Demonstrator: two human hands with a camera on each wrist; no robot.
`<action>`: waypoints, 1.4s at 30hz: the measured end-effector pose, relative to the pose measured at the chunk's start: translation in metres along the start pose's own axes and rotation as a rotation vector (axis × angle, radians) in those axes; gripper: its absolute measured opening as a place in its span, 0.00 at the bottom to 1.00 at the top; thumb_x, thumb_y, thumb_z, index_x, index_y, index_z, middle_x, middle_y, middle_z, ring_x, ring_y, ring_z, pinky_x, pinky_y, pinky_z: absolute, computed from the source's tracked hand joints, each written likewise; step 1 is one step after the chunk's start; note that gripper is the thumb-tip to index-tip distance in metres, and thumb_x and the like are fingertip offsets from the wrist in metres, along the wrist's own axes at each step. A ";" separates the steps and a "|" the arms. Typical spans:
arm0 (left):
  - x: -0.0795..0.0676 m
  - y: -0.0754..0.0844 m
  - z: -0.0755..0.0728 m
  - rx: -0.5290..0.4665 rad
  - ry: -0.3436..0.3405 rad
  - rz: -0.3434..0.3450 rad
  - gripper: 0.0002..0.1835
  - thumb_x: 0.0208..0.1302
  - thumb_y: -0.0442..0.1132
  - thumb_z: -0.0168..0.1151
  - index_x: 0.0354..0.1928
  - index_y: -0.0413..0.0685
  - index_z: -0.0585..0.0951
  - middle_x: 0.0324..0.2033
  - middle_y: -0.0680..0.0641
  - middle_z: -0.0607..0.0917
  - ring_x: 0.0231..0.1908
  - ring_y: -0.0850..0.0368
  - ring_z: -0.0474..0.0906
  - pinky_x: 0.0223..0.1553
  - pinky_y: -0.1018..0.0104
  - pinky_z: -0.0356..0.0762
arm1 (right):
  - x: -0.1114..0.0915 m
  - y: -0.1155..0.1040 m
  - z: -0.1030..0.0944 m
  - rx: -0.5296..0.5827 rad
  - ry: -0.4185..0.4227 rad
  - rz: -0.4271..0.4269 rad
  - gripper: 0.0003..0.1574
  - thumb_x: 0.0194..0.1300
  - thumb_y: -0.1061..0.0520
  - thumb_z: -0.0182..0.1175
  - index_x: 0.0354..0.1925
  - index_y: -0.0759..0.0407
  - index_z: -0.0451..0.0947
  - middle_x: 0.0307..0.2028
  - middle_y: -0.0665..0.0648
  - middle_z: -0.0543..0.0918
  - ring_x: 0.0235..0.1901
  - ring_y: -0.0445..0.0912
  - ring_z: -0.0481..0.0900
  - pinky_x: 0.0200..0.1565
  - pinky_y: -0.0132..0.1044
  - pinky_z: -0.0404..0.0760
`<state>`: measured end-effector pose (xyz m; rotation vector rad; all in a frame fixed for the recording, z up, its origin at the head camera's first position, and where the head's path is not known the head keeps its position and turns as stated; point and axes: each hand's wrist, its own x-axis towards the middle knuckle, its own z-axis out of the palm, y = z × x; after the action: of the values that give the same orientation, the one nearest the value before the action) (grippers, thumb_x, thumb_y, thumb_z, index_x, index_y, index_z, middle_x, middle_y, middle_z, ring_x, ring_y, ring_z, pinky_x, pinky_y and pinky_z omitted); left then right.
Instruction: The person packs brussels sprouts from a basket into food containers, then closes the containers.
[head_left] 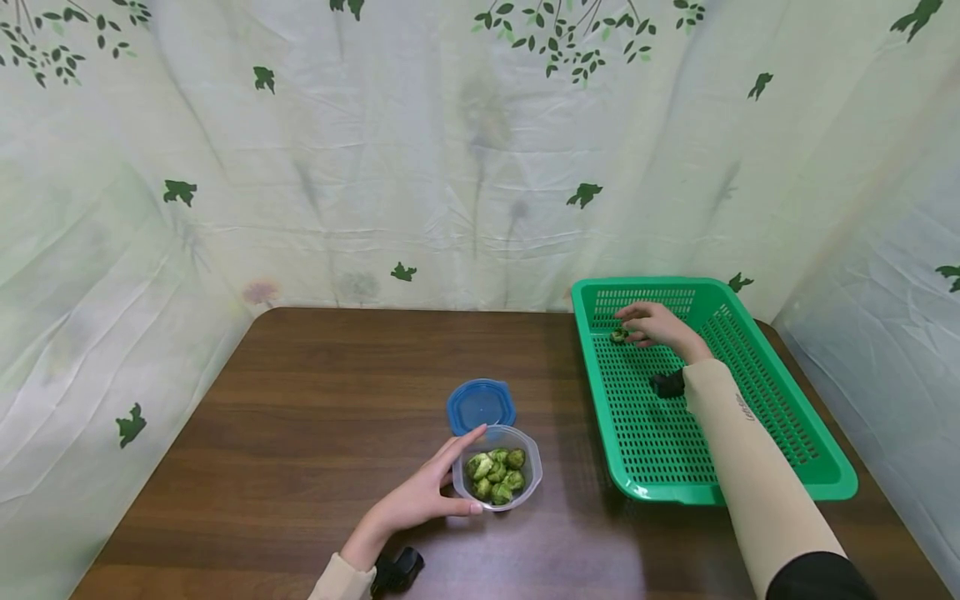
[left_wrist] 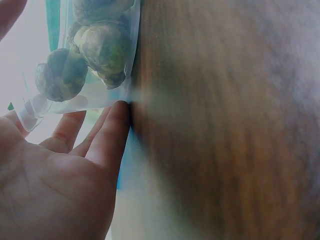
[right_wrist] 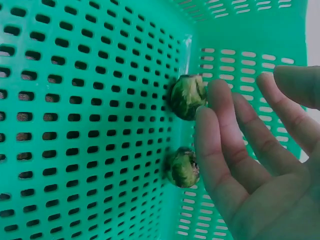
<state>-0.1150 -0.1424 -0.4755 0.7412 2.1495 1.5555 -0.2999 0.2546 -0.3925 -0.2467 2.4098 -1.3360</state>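
Note:
A clear plastic container (head_left: 528, 467) with several Brussels sprouts (head_left: 497, 477) stands on the brown table (head_left: 300, 417). My left hand (head_left: 468, 471) cups its left side, thumb in front and fingers behind. In the left wrist view the fingers (left_wrist: 112, 135) lie against the container (left_wrist: 75, 102) under the sprouts (left_wrist: 105, 47). My right hand (head_left: 633, 327) reaches into the far end of the green basket (head_left: 750, 400), beside a sprout (head_left: 618, 336). The right wrist view shows two sprouts, an upper one (right_wrist: 187, 96) and a lower one (right_wrist: 182, 167), on the basket floor (right_wrist: 90, 125). My spread fingers (right_wrist: 220, 130) touch the upper one without gripping it.
A blue lid (head_left: 481, 406) lies flat just behind the container. The basket sits at the table's right side, near a cloth backdrop (head_left: 450, 167) printed with leaves that closes in the back and both sides. A black wrist mount (head_left: 397, 571) shows at the near edge.

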 end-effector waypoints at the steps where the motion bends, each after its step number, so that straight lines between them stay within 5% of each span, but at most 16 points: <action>1: 0.000 0.000 0.000 0.000 0.000 -0.001 0.50 0.56 0.44 0.71 0.75 0.59 0.50 0.69 0.45 0.54 0.67 0.50 0.55 0.61 0.63 0.62 | 0.001 0.000 0.000 -0.009 0.001 0.006 0.26 0.74 0.61 0.43 0.66 0.73 0.59 0.62 0.76 0.63 0.55 0.66 0.71 0.52 0.55 0.74; 10: 0.000 0.001 0.000 -0.007 -0.003 0.005 0.50 0.57 0.43 0.71 0.75 0.59 0.50 0.69 0.45 0.54 0.67 0.48 0.55 0.61 0.64 0.62 | 0.009 0.004 0.004 -0.073 0.009 0.053 0.27 0.74 0.61 0.42 0.66 0.74 0.59 0.63 0.76 0.62 0.50 0.65 0.74 0.41 0.47 0.79; 29: -0.001 0.000 0.000 0.001 -0.001 0.008 0.50 0.56 0.43 0.72 0.75 0.61 0.50 0.69 0.45 0.55 0.66 0.49 0.56 0.61 0.63 0.63 | 0.011 0.010 0.010 -0.023 -0.076 0.141 0.29 0.74 0.63 0.36 0.69 0.73 0.52 0.65 0.75 0.57 0.54 0.65 0.69 0.53 0.52 0.74; 38: -0.001 0.001 -0.001 -0.002 0.000 -0.013 0.51 0.56 0.44 0.72 0.75 0.62 0.51 0.70 0.48 0.54 0.66 0.52 0.55 0.61 0.61 0.62 | 0.014 0.010 0.012 -0.018 -0.044 0.143 0.28 0.73 0.67 0.33 0.68 0.75 0.56 0.66 0.75 0.57 0.59 0.66 0.65 0.57 0.51 0.71; 42: -0.001 0.002 -0.001 0.001 0.001 -0.014 0.51 0.56 0.44 0.72 0.75 0.63 0.51 0.70 0.49 0.54 0.67 0.52 0.55 0.61 0.59 0.62 | 0.013 0.009 0.011 -0.033 -0.011 0.139 0.27 0.72 0.69 0.34 0.65 0.74 0.61 0.66 0.74 0.59 0.50 0.62 0.73 0.48 0.45 0.76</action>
<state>-0.1147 -0.1430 -0.4735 0.7240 2.1512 1.5482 -0.3074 0.2460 -0.4084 -0.0928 2.3938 -1.2313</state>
